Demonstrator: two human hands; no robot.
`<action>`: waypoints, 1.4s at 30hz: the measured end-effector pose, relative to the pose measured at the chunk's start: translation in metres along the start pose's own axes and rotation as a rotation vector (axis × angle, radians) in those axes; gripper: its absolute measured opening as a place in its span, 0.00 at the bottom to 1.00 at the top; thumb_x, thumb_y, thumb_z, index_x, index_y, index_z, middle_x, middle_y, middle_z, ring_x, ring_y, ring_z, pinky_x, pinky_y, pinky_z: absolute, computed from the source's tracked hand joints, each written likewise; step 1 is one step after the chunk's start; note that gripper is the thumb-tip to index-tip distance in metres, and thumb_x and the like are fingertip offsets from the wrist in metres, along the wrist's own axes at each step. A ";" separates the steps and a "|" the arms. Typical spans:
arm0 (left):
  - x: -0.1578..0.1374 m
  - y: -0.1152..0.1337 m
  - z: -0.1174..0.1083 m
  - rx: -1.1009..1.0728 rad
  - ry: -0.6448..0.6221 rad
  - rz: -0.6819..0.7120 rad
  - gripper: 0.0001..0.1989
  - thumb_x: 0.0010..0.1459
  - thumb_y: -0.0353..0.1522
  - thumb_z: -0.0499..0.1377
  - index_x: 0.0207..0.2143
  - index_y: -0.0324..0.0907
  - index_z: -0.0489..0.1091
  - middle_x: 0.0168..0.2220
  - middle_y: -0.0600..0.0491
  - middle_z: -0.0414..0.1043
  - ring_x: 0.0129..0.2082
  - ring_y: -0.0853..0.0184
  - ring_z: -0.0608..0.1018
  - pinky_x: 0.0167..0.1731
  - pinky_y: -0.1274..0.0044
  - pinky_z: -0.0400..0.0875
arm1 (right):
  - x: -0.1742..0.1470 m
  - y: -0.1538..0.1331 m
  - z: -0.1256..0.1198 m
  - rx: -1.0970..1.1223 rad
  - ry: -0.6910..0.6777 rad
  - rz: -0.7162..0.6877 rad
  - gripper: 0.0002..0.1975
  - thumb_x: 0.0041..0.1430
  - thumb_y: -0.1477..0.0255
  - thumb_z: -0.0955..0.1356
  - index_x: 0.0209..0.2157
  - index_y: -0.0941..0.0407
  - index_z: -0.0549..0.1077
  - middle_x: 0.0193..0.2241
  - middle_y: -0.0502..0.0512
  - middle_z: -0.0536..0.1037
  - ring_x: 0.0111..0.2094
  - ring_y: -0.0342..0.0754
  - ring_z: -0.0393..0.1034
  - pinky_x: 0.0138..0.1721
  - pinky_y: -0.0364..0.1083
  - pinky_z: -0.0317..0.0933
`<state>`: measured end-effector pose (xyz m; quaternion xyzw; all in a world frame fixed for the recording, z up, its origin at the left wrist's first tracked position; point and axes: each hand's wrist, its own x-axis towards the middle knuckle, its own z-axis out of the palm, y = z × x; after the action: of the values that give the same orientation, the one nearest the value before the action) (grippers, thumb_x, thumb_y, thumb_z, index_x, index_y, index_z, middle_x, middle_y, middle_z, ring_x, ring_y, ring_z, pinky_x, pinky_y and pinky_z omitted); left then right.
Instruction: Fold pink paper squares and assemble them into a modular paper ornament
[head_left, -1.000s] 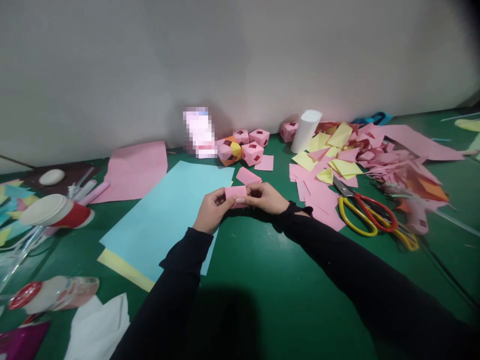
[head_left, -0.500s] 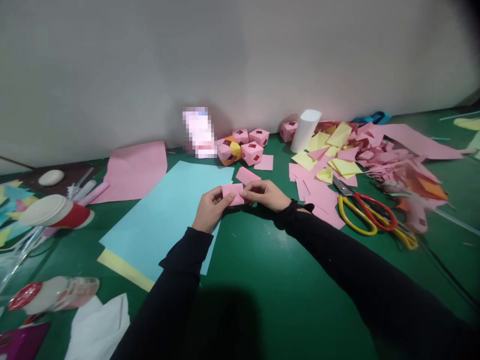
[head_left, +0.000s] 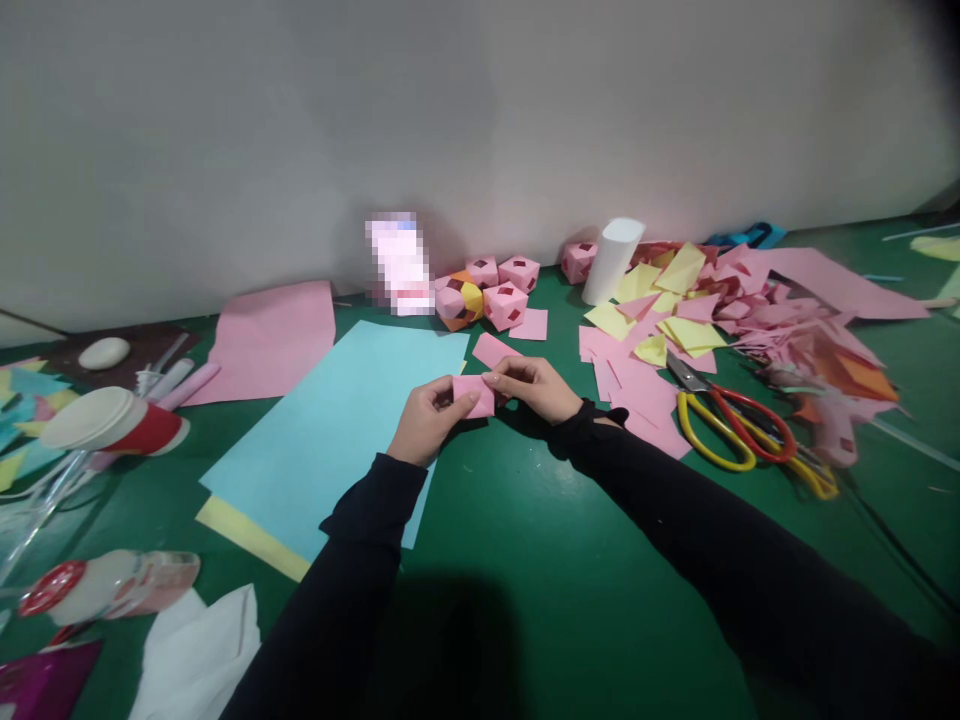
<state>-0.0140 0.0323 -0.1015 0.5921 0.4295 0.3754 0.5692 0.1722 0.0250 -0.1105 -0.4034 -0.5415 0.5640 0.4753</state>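
A large light-blue paper sheet (head_left: 330, 430) lies on the green table (head_left: 525, 560); at its right edge your left hand (head_left: 427, 422) and right hand (head_left: 534, 388) pinch a small folded pink paper square (head_left: 474, 394), fingers clamped on its ends. Yellow-and-red-handled scissors (head_left: 739, 428) lie farther right.

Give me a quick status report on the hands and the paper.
Left hand and right hand both pinching the small pink paper piece. Piece held just above the green table, at the light blue sheet edge. Scissors lie apart, right.
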 end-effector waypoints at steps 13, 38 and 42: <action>0.000 0.002 0.000 -0.035 0.007 -0.020 0.15 0.44 0.37 0.69 0.32 0.36 0.76 0.29 0.51 0.78 0.29 0.65 0.75 0.32 0.74 0.69 | 0.002 0.004 0.002 0.021 0.049 0.001 0.22 0.50 0.51 0.71 0.27 0.57 0.69 0.20 0.48 0.72 0.22 0.41 0.67 0.27 0.43 0.67; 0.001 0.001 0.000 -0.099 0.047 -0.014 0.18 0.44 0.39 0.70 0.35 0.37 0.78 0.32 0.51 0.79 0.33 0.64 0.77 0.37 0.73 0.71 | 0.003 0.004 -0.003 -0.006 -0.106 0.049 0.17 0.52 0.58 0.73 0.26 0.58 0.71 0.19 0.48 0.74 0.20 0.39 0.68 0.23 0.40 0.63; 0.000 0.003 0.000 -0.063 0.042 -0.009 0.16 0.43 0.39 0.70 0.32 0.37 0.78 0.29 0.52 0.78 0.30 0.65 0.76 0.35 0.74 0.70 | 0.002 0.003 -0.003 -0.020 -0.114 0.025 0.17 0.52 0.59 0.73 0.24 0.58 0.70 0.19 0.48 0.74 0.20 0.39 0.68 0.24 0.40 0.63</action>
<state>-0.0132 0.0325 -0.0984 0.5640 0.4320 0.3985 0.5801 0.1743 0.0277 -0.1134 -0.3819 -0.5682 0.5866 0.4326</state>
